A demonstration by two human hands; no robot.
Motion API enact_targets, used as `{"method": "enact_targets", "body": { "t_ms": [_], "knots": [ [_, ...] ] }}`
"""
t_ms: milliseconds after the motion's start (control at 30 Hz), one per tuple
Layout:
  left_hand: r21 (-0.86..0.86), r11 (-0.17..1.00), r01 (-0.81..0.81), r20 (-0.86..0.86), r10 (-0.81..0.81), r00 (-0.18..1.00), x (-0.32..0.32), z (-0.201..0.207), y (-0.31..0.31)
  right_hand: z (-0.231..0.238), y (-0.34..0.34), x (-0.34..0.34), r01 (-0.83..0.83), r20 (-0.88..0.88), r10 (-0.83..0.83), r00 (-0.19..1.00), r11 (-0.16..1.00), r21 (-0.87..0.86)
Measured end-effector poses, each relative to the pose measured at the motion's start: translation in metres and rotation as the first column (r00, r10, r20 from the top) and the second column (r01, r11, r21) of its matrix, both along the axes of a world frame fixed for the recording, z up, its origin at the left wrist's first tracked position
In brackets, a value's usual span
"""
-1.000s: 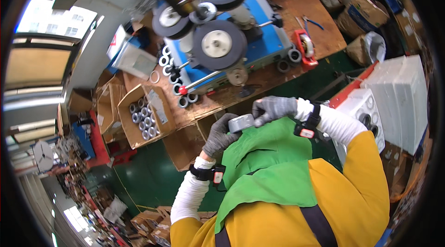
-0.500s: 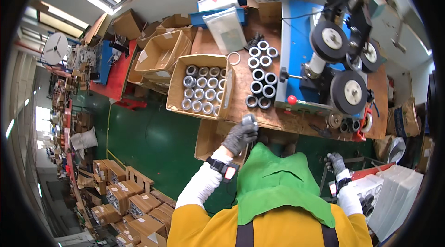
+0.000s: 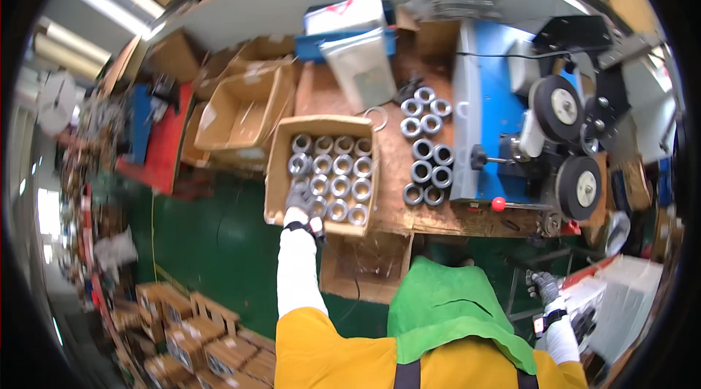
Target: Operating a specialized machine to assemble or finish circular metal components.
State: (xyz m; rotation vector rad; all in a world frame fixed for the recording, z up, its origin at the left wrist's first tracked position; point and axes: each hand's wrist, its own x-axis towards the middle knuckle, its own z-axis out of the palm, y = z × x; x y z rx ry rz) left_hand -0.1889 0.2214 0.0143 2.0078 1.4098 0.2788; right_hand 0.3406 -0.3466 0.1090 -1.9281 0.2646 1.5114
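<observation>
Plainly, from where I stand, what counts is how the left hand point(image 3: 298, 195), in its dark grey glove, sits over the silver-grey, thick-walled rings point(image 3: 340, 186) packed in an open brown cardboard box point(image 3: 322, 125). It is in the box's near left part, right on top of the rings, with the forearm crossing the near wall. The rings lie in rows with their holes facing up, so each one's axis runs roughly upright under that hand. The fingers point down and are blurred; I cannot tell whether they grip a ring or have let it go.

The right hand point(image 3: 544, 287), gloved in grey too, is well apart to the right and nearer the body, beside a pale stack of white trays point(image 3: 634, 285). Its fingers look loosely bent, but I cannot make out whether anything is in them.

Around them, more grey rings point(image 3: 422, 149) stand on the wooden worktop point(image 3: 467, 222) just right of the box, and beyond those is a blue machine point(image 3: 494, 95) with black wheels. What hems in the left hand is the box's walls and the neighbouring rings.
</observation>
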Motion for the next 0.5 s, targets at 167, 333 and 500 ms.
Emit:
{"method": "enact_targets", "body": {
  "t_ms": [167,333,500],
  "knots": [
    [0.039,0.866,0.499,0.212,-0.495,0.843,0.265,-0.027,0.027,0.013,-0.011,-0.023,-0.276,0.354,0.146,0.924,0.894,0.353],
    [0.261,0.418,0.870,0.351,-0.881,0.318,0.567,0.045,-0.100,0.095,0.040,-0.052,-0.030,0.286,0.072,0.956,0.989,-0.148],
    [0.413,0.098,0.906,0.274,-0.962,-0.021,0.663,0.117,-0.226,0.014,-0.056,-0.091,0.145,0.345,-0.113,0.932,0.987,-0.069]
  ]
}}
